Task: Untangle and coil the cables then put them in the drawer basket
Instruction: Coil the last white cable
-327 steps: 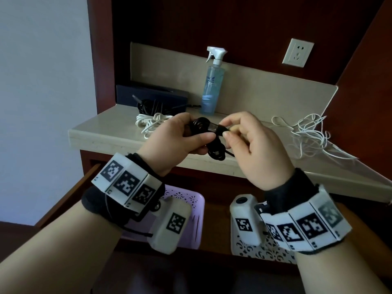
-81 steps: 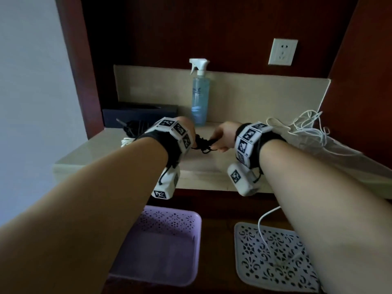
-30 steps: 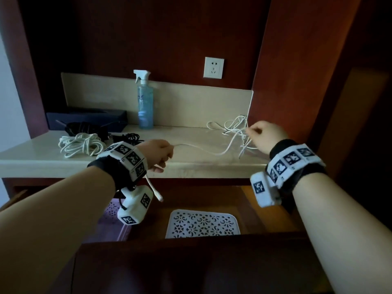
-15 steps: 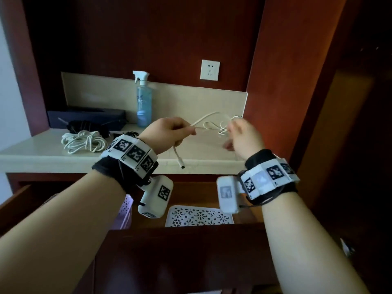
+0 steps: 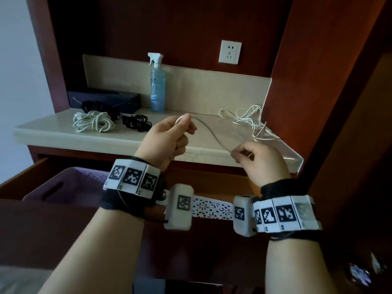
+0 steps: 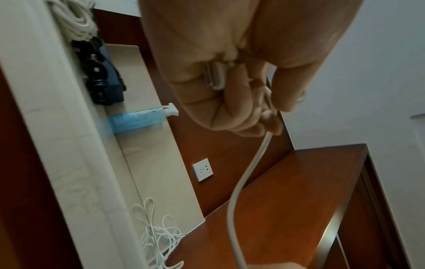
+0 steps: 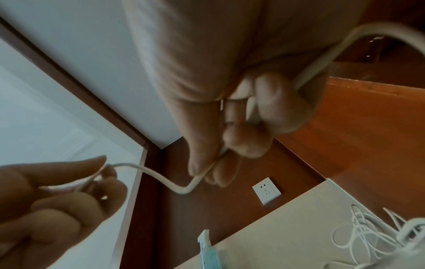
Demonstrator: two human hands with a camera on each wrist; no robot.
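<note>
In the left hand (image 5: 169, 139), thumb and curled fingers pinch the plug end of the thin white charging cable (image 5: 212, 134), the metal connector tucked against the palm. Just across, the right hand (image 5: 258, 162) nips the same cable further along, a slack span sagging between the two. Beyond, the rest lies tangled on the pale stone countertop (image 5: 63, 132) by the right wall. Best play, I'd say: keep that plug anchored, feed even loops into the left hand, let snarls slide out, no yanking. Two coiled bundles, one white (image 5: 93, 124), one black (image 5: 136, 124), wait at the left; the purple perforated plastic drawer basket (image 5: 70, 181) sits below.
</note>
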